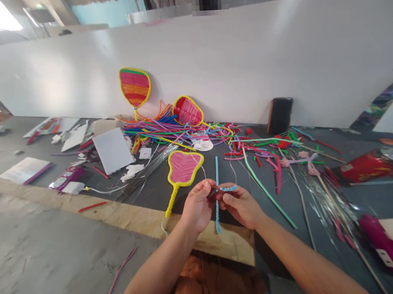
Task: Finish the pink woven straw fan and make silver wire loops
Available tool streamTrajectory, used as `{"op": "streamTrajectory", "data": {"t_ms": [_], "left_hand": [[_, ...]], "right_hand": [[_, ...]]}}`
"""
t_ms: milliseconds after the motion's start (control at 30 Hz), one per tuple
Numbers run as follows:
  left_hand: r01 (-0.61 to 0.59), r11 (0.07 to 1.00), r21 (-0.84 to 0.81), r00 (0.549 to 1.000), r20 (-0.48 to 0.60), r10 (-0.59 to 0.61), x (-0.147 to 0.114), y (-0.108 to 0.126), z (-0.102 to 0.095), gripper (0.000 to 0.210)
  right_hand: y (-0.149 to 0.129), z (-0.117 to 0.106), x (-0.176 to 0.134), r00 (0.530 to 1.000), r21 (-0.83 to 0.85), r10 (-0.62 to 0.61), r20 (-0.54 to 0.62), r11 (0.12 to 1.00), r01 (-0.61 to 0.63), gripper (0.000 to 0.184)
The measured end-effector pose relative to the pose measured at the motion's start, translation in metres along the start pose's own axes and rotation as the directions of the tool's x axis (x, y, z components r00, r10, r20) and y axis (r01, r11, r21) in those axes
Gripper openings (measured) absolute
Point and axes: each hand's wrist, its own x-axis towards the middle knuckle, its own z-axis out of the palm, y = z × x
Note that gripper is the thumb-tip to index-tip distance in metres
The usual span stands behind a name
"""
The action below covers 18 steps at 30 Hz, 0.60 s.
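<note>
Just above the table's near edge, my left hand (198, 205) and my right hand (243, 206) meet with their fingertips pinched around a light blue pipe cleaner (216, 168). One straight length of it stands up between the hands and its lower end hangs below them. A short twisted blue piece (229, 188) lies across my right fingers; whether the two parts are joined is hidden by the fingertips. Left of my hands lies a fan-shaped piece (185, 167) with a pink filling, a yellow fuzzy rim and a yellow twisted handle.
A heap of coloured pipe cleaners (162, 127) spreads along the back. Two more yellow-rimmed fans (136, 86) lean by a white partition (245, 70). A black phone (280, 115) stands against it. At right are a red can (370, 165) and a purple glue gun (384, 242).
</note>
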Motion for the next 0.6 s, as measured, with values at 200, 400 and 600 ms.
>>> {"op": "streamTrajectory", "data": {"t_ms": [200, 400, 600], "left_hand": [[0.009, 0.996, 0.087, 1.0, 0.013, -0.01, 0.004, -0.01, 0.006, 0.025], [-0.083, 0.996, 0.039, 0.989, -0.117, 0.087, 0.017, 0.012, 0.002, 0.028], [-0.123, 0.983, 0.135, 0.987, -0.091, 0.136, 0.03, 0.019, -0.002, 0.026]], "right_hand": [[-0.001, -0.001, 0.003, 0.988, 0.024, -0.075, -0.138, 0.997, 0.079, 0.015], [-0.003, -0.002, 0.001, 0.986, -0.015, -0.097, -0.136, 0.995, 0.096, 0.013], [0.001, -0.003, 0.001, 0.982, -0.115, -0.162, -0.096, 0.982, 0.151, 0.018]]}}
